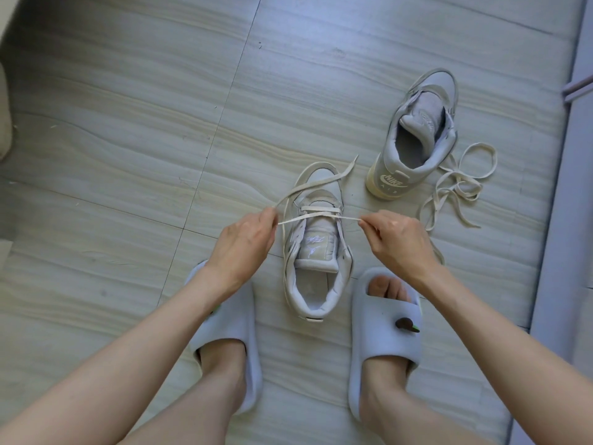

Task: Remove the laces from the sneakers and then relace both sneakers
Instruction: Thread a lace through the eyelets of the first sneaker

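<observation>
A pale grey sneaker [317, 252] stands on the floor between my feet, toe pointing away. A cream lace [316, 209] crosses its lowest eyelets. My left hand [244, 242] pinches one end of this lace at the shoe's left side, and the slack loops up over the toe. My right hand [398, 239] pinches the other end at the right side, pulled taut. A second sneaker [417, 136] without a lace stands farther off at the right, heel toward me. Its loose lace [459, 184] lies tangled on the floor beside it.
I wear light slides, the left slide [227, 342] and the right slide [385, 342], on either side of the near sneaker. The floor [128, 123] is pale striped tile. A light wall or door edge [568, 187] runs along the right.
</observation>
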The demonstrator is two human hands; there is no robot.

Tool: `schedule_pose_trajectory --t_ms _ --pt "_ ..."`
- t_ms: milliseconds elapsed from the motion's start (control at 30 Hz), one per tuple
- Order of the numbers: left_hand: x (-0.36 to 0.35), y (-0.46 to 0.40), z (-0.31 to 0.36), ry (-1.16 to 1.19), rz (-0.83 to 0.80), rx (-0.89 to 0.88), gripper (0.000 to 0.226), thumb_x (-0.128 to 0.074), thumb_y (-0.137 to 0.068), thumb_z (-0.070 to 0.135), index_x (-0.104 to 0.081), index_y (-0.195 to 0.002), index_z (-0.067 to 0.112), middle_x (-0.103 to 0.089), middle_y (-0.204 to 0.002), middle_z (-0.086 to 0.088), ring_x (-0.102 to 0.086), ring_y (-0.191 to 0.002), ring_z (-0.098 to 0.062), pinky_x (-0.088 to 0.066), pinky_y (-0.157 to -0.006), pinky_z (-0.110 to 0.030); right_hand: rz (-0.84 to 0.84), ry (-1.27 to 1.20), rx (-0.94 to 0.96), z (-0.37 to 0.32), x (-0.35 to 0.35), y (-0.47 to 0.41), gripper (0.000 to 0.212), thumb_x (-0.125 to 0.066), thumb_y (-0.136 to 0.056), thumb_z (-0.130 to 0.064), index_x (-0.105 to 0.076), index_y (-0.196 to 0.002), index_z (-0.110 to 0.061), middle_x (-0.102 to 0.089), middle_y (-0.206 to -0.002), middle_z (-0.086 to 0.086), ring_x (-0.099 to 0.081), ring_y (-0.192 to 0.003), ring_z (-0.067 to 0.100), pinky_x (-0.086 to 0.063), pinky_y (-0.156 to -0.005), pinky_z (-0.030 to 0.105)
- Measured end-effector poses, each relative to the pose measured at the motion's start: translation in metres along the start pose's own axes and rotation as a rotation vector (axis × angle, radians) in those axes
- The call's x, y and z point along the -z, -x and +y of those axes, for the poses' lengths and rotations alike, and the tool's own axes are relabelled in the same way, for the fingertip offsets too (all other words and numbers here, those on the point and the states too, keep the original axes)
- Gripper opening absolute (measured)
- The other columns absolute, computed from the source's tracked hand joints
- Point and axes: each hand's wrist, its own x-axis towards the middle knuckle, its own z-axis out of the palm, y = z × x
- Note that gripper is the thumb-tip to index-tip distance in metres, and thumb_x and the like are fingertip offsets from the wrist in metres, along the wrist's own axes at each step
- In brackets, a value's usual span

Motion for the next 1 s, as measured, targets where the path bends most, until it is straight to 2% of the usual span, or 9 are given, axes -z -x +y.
schedule_pose_trajectory --t_ms 67,133,267,467,567,633,700,833,1000 --pt "-0.002 0.009 -0.007 0.029 -0.107 -0.024 0.025 -0.050 -0.093 0.013 -0.055 -0.118 0.009 -0.063 -0.089 -0.012 -0.058 -0.080 -0.036 -0.043 -0.060 -0.040 -0.149 0.055 0.025 0.005 0.001 0.008 0.023 -0.057 -0.091 -0.019 -0.070 -0.077 -0.008 -0.064 -0.067 0.008 -0.058 -0.070 0.031 -0.042 -0.064 0.036" --pt "0.001 0.015 -0.015 0.027 -0.138 -0.024 0.023 -0.053 -0.093 0.016 -0.061 -0.114 0.013 -0.066 -0.090 -0.009 -0.060 -0.085 -0.034 -0.046 -0.062 -0.040 -0.209 0.026 -0.020 0.007 0.001 0.010 0.024 -0.054 -0.092 -0.027 -0.073 -0.088 -0.014 -0.067 -0.079 0.003 -0.055 -0.081 0.024 -0.039 -0.073 0.036" --pt "0.021 0.016 -0.011 0.028 0.112 -0.121 0.012 -0.061 -0.088 0.014 -0.072 -0.089 0.009 -0.068 -0.070 -0.006 -0.062 -0.061 -0.029 -0.047 -0.042 -0.036 -0.039 -0.084 -0.019 -0.011 0.004 -0.008 0.026 -0.066 -0.087 -0.028 -0.071 -0.103 -0.008 -0.066 -0.094 0.010 -0.056 -0.093 0.030 -0.045 -0.082 0.045" --pt "0.049 -0.007 0.021 -0.057 0.310 -0.310 0.022 -0.052 -0.093 0.020 -0.070 -0.087 0.010 -0.063 -0.065 -0.001 -0.057 -0.056 -0.022 -0.041 -0.040 -0.028 -0.139 -0.076 0.143 -0.057 -0.005 -0.043 0.034 -0.055 -0.091 -0.025 -0.059 -0.122 -0.012 -0.063 -0.114 0.007 -0.053 -0.112 0.027 -0.038 -0.092 0.041" --pt "0.051 -0.012 0.024 -0.071 0.284 -0.274 0.025 -0.047 -0.093 0.020 -0.069 -0.089 0.009 -0.063 -0.065 -0.002 -0.058 -0.057 -0.024 -0.042 -0.039 -0.030 -0.102 -0.252 0.023 -0.063 -0.001 -0.052 0.031 -0.044 -0.092 -0.009 -0.059 -0.119 -0.010 -0.068 -0.101 0.011 -0.059 -0.097 0.027 -0.040 -0.089 0.038" --pt "0.046 -0.011 0.018 -0.038 0.236 -0.215 0.025 -0.046 -0.093 0.017 -0.069 -0.090 0.008 -0.065 -0.067 -0.004 -0.060 -0.056 -0.026 -0.044 -0.037 -0.032 0.013 -0.487 -0.132 -0.062 0.007 -0.052 0.029 -0.042 -0.093 -0.005 -0.061 -0.113 -0.010 -0.067 -0.083 0.006 -0.058 -0.074 0.010 -0.044 -0.074 0.025" --pt "0.039 -0.008 0.012 -0.028 0.194 -0.177 0.013 -0.056 -0.089 0.009 -0.068 -0.085 0.005 -0.066 -0.066 -0.006 -0.061 -0.055 -0.027 -0.043 -0.038 -0.032 0.119 -0.657 -0.228 -0.057 0.011 -0.050 0.025 -0.041 -0.095 -0.005 -0.062 -0.107 -0.011 -0.058 -0.066 -0.005 -0.049 -0.056 -0.003 -0.035 -0.059 0.011" --pt "0.032 -0.006 0.003 -0.091 0.148 -0.118 0.004 -0.069 -0.081 0.003 -0.068 -0.078 0.006 -0.063 -0.063 -0.007 -0.058 -0.053 -0.027 -0.034 -0.042 -0.026 0.200 -0.773 -0.363 -0.040 0.015 -0.047 0.022 -0.039 -0.098 -0.009 -0.061 -0.101 -0.014 -0.049 -0.063 -0.010 -0.045 -0.055 -0.004 -0.036 -0.059 0.015" --pt "0.020 -0.004 -0.022 -0.158 0.050 0.144 0.018 -0.049 -0.095 0.013 -0.065 -0.093 0.005 -0.065 -0.083 -0.012 -0.058 -0.079 -0.034 -0.033 -0.056 -0.035 0.258 -0.969 -0.525 -0.022 0.011 -0.044 0.025 -0.035 -0.101 -0.012 -0.060 -0.095 -0.012 -0.041 -0.058 -0.006 -0.043 -0.052 0.000 -0.040 -0.064 0.025"
